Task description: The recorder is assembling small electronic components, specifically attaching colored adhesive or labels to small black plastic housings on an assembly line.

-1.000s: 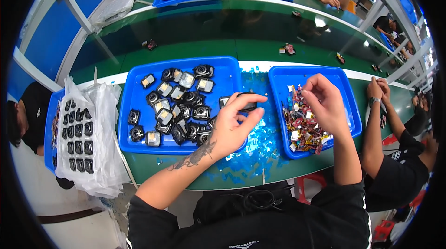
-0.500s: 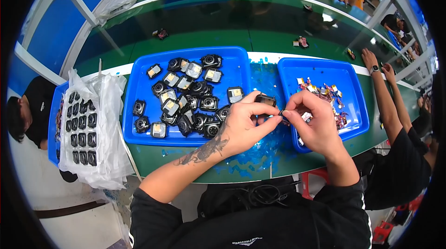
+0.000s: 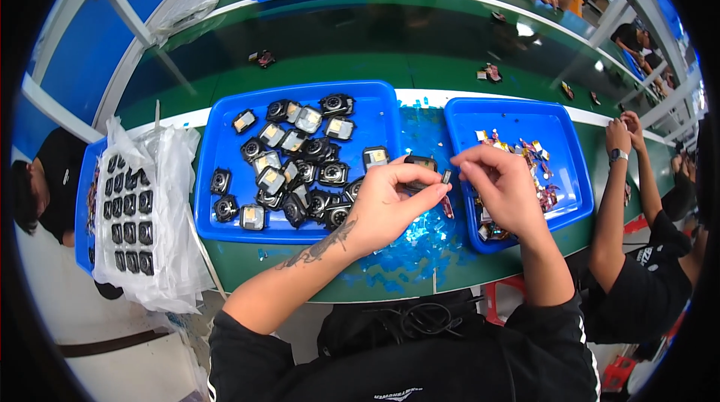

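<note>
My left hand (image 3: 394, 203) is closed, thumb and index finger around a black square watch case (image 3: 421, 163) that shows above the index finger. Part of the case is hidden by the hand. A small silver piece (image 3: 446, 176) sticks out by its fingertips, and a thin reddish part (image 3: 448, 207) hangs below the thumb. Just to the right, my right hand (image 3: 504, 190) is half curled, with thumb and index fingertips slightly apart close to the silver piece. I see nothing between them.
A blue tray (image 3: 206, 207) on the left holds several black watch cases. Another blue tray (image 3: 577, 147) holds small electronic parts. Blue film scraps (image 3: 397, 256) litter the green table (image 3: 315, 271). Cases sit in a white plastic-wrapped tray (image 3: 180, 252) at far left. A co-worker's arms (image 3: 615, 199) are at right.
My right fingertips have come apart from their pinch beside the left hand. The silver piece and the reddish part now show. The co-worker's hands at right have moved closer together.
</note>
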Demonstrator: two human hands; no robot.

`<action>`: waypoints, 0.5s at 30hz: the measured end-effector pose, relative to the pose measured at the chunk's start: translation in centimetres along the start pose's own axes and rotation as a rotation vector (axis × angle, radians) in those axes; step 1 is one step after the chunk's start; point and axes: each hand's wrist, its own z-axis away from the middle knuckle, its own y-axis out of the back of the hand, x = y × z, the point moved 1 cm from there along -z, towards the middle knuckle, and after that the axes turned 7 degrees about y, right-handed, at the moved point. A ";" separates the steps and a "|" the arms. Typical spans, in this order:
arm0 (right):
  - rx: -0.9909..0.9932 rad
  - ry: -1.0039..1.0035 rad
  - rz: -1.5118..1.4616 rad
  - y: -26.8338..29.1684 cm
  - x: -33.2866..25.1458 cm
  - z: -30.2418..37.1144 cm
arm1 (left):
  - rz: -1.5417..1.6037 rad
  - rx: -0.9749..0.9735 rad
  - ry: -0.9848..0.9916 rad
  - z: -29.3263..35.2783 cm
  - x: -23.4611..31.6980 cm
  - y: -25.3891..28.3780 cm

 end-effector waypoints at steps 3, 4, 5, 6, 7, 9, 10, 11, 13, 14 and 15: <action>-0.119 0.068 -0.218 0.2 -1.6 -0.1 | 0.161 -0.068 0.134 0.4 1.1 -0.2; -0.162 0.074 -0.319 0.0 -1.0 -0.1 | 0.143 -0.083 0.056 0.3 0.7 -0.2; -0.160 0.075 -0.316 -0.1 -0.6 -0.1 | 0.144 -0.086 0.054 0.3 1.0 -0.2; -0.115 0.073 -0.446 -0.2 -0.3 0.0 | 0.201 -0.137 0.123 0.4 1.4 -0.3; -0.070 0.071 -0.576 -0.2 -0.1 0.0 | 0.258 -0.187 0.193 0.5 1.6 -0.3; -0.116 0.055 -0.578 0.0 -0.3 0.1 | 0.293 -0.219 0.181 0.4 1.3 -0.3; -0.153 0.112 -0.618 0.0 -0.3 0.1 | 0.327 -0.250 0.172 0.4 1.1 -0.3; -0.190 0.170 -0.657 0.0 -0.2 0.2 | 0.329 -0.250 0.173 0.4 0.9 -0.2; -0.190 0.175 -0.691 -0.1 -0.1 0.4 | 0.357 -0.347 0.217 0.5 0.6 0.0; -0.100 0.142 -0.742 0.0 -0.4 0.7 | 0.358 -0.345 0.216 0.6 0.6 -0.3; -0.011 0.111 -0.789 0.1 -0.7 0.8 | 0.282 -0.153 0.075 0.6 0.7 -0.8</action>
